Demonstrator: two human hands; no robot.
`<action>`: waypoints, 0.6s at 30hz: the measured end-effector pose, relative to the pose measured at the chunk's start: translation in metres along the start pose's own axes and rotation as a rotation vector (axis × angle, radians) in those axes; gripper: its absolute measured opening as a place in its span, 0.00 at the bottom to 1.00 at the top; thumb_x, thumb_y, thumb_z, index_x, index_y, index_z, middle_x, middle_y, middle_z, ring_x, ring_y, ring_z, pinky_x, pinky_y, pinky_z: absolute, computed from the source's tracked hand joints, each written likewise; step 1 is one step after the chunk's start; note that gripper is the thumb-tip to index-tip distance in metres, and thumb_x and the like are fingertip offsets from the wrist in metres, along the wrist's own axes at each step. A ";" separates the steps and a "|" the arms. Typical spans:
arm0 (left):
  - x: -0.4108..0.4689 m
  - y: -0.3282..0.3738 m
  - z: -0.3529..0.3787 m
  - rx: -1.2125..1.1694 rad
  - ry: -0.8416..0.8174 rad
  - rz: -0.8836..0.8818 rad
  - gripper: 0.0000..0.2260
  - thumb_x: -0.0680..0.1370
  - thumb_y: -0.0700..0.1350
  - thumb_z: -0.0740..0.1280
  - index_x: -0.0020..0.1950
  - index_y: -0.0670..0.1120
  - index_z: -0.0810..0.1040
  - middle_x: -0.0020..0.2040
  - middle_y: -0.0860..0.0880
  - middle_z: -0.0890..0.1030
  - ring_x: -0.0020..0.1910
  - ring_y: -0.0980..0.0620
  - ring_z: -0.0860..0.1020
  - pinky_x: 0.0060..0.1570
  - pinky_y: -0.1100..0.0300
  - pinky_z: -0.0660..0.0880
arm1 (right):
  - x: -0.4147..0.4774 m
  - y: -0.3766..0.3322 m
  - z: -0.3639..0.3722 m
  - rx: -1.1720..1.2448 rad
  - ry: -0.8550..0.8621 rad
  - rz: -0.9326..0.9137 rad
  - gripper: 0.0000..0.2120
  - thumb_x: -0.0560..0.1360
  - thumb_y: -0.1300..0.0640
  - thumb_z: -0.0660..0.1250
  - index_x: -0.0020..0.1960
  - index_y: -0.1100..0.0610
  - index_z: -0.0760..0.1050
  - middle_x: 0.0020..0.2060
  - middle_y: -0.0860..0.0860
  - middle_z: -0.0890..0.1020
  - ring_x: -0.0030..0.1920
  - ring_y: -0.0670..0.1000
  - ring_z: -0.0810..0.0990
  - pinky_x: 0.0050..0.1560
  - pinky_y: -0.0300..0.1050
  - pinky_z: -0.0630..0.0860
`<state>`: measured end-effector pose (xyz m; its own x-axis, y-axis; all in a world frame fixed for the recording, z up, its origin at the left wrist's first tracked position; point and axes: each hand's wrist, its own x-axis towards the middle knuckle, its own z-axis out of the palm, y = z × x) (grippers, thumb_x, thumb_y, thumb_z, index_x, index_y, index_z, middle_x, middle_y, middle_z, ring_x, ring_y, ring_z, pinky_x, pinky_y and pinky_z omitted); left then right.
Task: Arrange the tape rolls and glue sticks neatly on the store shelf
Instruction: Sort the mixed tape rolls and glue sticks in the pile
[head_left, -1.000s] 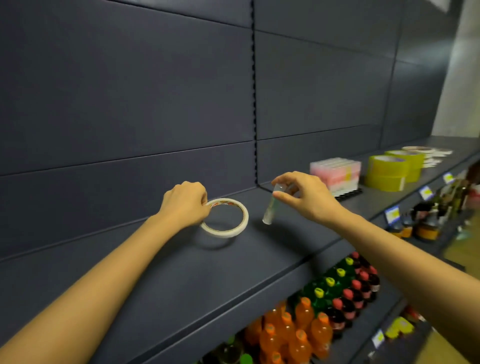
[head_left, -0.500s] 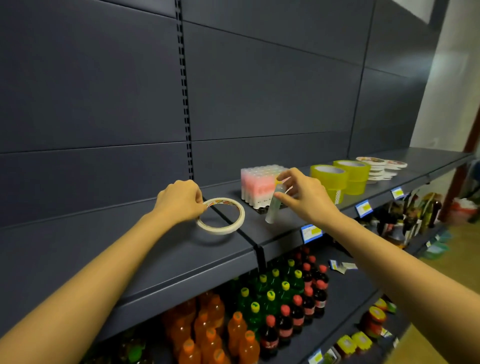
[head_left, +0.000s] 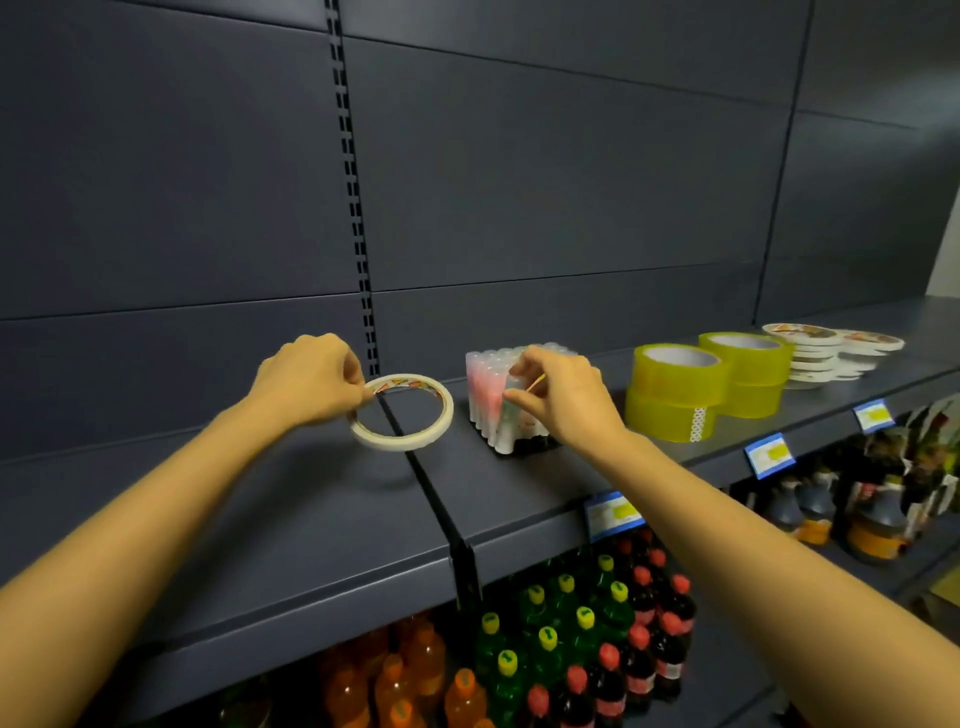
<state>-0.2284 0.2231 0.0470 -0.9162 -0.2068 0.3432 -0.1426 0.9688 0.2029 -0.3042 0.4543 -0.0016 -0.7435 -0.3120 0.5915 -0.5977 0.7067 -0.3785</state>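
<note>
While the left hand (head_left: 311, 379) pinched one thin white tape roll (head_left: 405, 444) by its rim, tilted above the shelf (head_left: 322, 519) seam, the coloured print inside the roll was unreadable. The right hand (head_left: 563, 402) pinched one glue stick (head_left: 505, 423) between thumb and fingers at the front corner of one glue stick block (head_left: 483, 384). The sticks in the block could not be counted. Four yellow tape rolls (head_left: 675, 400) stood in two stacks of two. Two stacks of flat white rolls (head_left: 810, 358) lay farther right, count unclear. Three price tags (head_left: 613, 512) hung on the shelf edge, writing illegible. Bottles (head_left: 571, 623) below were partly cut off.
</note>
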 end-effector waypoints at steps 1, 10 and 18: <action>0.003 0.004 -0.002 0.002 0.017 -0.015 0.08 0.73 0.50 0.71 0.37 0.48 0.81 0.34 0.48 0.79 0.37 0.47 0.75 0.37 0.57 0.70 | 0.004 0.001 0.000 -0.049 0.000 -0.043 0.10 0.75 0.50 0.68 0.53 0.53 0.77 0.47 0.49 0.82 0.49 0.52 0.80 0.46 0.44 0.72; 0.033 0.057 -0.022 0.007 0.099 -0.076 0.05 0.71 0.48 0.72 0.38 0.48 0.83 0.37 0.46 0.80 0.40 0.46 0.76 0.36 0.57 0.69 | 0.020 0.010 -0.024 -0.251 -0.162 -0.291 0.18 0.79 0.42 0.56 0.61 0.49 0.77 0.54 0.52 0.74 0.56 0.54 0.73 0.45 0.46 0.66; 0.072 0.147 -0.010 -0.025 0.106 -0.007 0.07 0.70 0.49 0.73 0.32 0.51 0.81 0.31 0.50 0.78 0.36 0.49 0.74 0.32 0.60 0.66 | 0.029 0.106 -0.100 -0.190 -0.118 -0.228 0.13 0.77 0.46 0.61 0.59 0.48 0.76 0.56 0.47 0.75 0.60 0.50 0.70 0.53 0.48 0.71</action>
<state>-0.3118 0.3492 0.1108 -0.8704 -0.2279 0.4365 -0.1379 0.9638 0.2283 -0.3592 0.5840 0.0462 -0.6331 -0.5398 0.5548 -0.6945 0.7126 -0.0994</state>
